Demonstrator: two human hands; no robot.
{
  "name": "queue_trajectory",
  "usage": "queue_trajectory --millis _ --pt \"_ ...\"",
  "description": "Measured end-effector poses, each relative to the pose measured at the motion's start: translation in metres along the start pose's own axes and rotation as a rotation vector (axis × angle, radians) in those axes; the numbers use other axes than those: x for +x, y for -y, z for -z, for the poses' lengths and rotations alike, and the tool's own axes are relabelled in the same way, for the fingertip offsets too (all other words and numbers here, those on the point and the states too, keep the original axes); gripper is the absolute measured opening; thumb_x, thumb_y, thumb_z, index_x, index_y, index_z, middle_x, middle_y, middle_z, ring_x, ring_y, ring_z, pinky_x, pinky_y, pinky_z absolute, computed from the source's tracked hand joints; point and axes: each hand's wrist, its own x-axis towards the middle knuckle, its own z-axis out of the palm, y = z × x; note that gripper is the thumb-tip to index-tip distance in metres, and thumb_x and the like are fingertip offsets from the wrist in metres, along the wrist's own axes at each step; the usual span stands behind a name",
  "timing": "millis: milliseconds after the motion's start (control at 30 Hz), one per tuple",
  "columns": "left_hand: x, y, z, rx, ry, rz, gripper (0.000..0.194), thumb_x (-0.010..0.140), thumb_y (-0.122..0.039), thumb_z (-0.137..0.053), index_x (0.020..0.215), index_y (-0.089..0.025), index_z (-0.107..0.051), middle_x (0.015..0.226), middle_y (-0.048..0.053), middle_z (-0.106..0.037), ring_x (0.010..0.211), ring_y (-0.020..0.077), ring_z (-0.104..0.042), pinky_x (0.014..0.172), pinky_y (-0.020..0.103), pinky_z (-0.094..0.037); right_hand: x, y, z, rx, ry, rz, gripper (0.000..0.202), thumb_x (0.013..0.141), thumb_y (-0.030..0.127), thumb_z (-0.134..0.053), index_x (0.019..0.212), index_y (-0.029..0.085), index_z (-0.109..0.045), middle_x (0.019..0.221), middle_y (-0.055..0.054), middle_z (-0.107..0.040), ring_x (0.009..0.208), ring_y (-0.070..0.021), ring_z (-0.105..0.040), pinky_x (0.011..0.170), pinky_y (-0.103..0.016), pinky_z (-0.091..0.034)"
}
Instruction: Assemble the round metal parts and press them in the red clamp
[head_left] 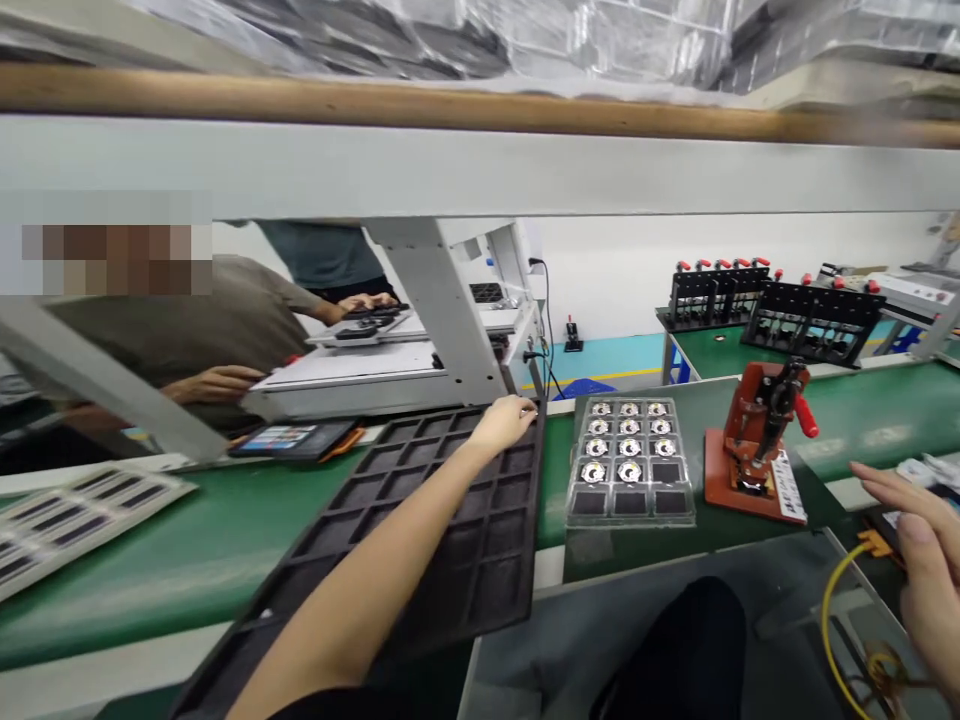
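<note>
My left hand (507, 422) is at the far right corner of a black compartment tray (501, 540), its fingers curled together; whatever they pinch, if anything, is hidden. The left forearm crosses over the tray. My right hand (919, 565) is at the right edge of the view, fingers apart and holding nothing visible. It is to the right of a red-brown toggle-clamp fixture (739, 440) with a red handle. Between my hands lies a clear plastic tray (630, 515), with several round white-and-black parts (628, 448) in its farther pockets and dark pockets at the near end.
A yellow cable (829, 610) loops below my right hand. Black clamp racks (814, 320) stand at the back right. Overhead runs a shelf beam (480, 165), with a slanted post (442, 310) below. Co-workers' hands (214, 385) are at the left. A pale tray (90, 520) lies there too.
</note>
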Motion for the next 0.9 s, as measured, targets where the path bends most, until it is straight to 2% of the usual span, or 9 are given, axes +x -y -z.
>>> queue_trajectory --millis 100,200,267,367,533,667,767,833,900 --pt "-0.005 -0.059 -0.033 -0.065 0.083 -0.203 0.024 0.1 -0.032 -0.064 0.111 -0.021 -0.082 0.117 0.01 -0.08 0.112 0.0253 -0.072 0.102 0.034 -0.054 -0.01 0.004 0.004 -0.026 0.052 0.028 0.03 0.11 0.034 -0.051 0.125 0.026 -0.076 0.127 -0.006 -0.078 0.123 -0.0273 -0.073 0.11 -0.041 -0.058" --pt "-0.015 -0.11 -0.067 -0.069 0.177 -0.29 0.022 0.088 -0.041 -0.077 0.082 -0.021 -0.082 0.091 0.009 -0.08 0.093 0.0258 -0.075 0.088 0.032 -0.055 -0.018 0.004 0.01 -0.039 0.131 0.087 0.028 0.109 0.033 -0.054 0.125 0.027 -0.076 0.127 -0.004 -0.079 0.118 -0.0255 -0.075 0.105 -0.036 -0.06" --pt "-0.021 -0.129 -0.082 -0.048 0.21 -0.278 0.032 0.08 -0.045 -0.084 0.064 -0.019 -0.074 0.079 0.01 -0.076 0.084 0.0267 -0.074 0.079 0.031 -0.054 -0.027 0.002 0.022 -0.078 0.157 0.074 0.027 0.108 0.034 -0.056 0.124 0.029 -0.076 0.126 -0.003 -0.079 0.115 -0.0239 -0.076 0.104 -0.033 -0.061" --pt "-0.023 -0.137 -0.089 -0.042 0.238 -0.235 0.038 0.076 -0.046 -0.087 0.058 -0.02 -0.066 0.07 0.007 -0.071 0.076 0.0247 -0.071 0.069 0.03 -0.049 -0.046 -0.005 0.046 -0.153 0.17 0.01 0.025 0.107 0.04 -0.059 0.122 0.031 -0.077 0.122 0.001 -0.081 0.108 -0.021 -0.079 0.098 -0.026 -0.062" --pt "-0.028 -0.142 -0.074 -0.114 0.221 -0.202 0.026 0.077 -0.032 -0.083 0.068 -0.021 -0.061 0.069 0.001 -0.067 0.069 0.0221 -0.066 0.063 0.029 -0.044 -0.072 -0.013 0.076 -0.167 0.13 -0.097 0.026 0.104 0.047 -0.062 0.117 0.033 -0.079 0.116 0.001 -0.083 0.101 -0.0213 -0.082 0.086 -0.023 -0.067" --pt "-0.051 -0.178 -0.044 -0.225 0.151 -0.325 0.012 0.088 -0.026 -0.068 0.082 -0.023 -0.059 0.086 0.002 -0.07 0.081 0.022 -0.068 0.073 0.031 -0.051 -0.077 -0.012 0.079 -0.089 0.131 -0.204 0.024 0.101 0.049 -0.067 0.109 0.031 -0.081 0.105 -0.001 -0.085 0.089 -0.0222 -0.083 0.078 -0.023 -0.068" --pt "-0.078 -0.227 -0.02 -0.423 0.125 -0.562 0.005 0.097 -0.028 -0.064 0.097 -0.026 -0.06 0.087 0.0 -0.071 0.079 0.0203 -0.069 0.072 0.03 -0.054 -0.074 -0.007 0.067 0.039 0.167 -0.34 0.031 0.104 0.052 -0.062 0.113 0.028 -0.079 0.1 -0.005 -0.084 0.087 -0.0223 -0.082 0.076 -0.026 -0.067" --pt "-0.097 -0.265 -0.01 -0.564 0.065 -0.809 0.003 0.1 -0.024 -0.061 0.101 -0.027 -0.061 0.09 0.001 -0.071 0.08 0.0196 -0.07 0.073 0.031 -0.056 -0.069 -0.002 0.056 0.167 0.212 -0.392 0.036 0.106 0.053 -0.056 0.12 0.026 -0.076 0.102 -0.007 -0.082 0.089 -0.0224 -0.079 0.079 -0.029 -0.066" --pt "-0.114 -0.301 -0.007 -0.642 -0.015 -1.084 0.012 0.101 -0.015 -0.058 0.1 -0.026 -0.061 0.095 0.004 -0.072 0.087 0.0192 -0.072 0.078 0.03 -0.058 -0.061 0.004 0.047 0.299 0.251 -0.416 0.04 0.104 0.051 -0.061 0.131 0.024 -0.071 0.109 -0.009 -0.078 0.091 -0.0223 -0.075 0.082 -0.033 -0.064"
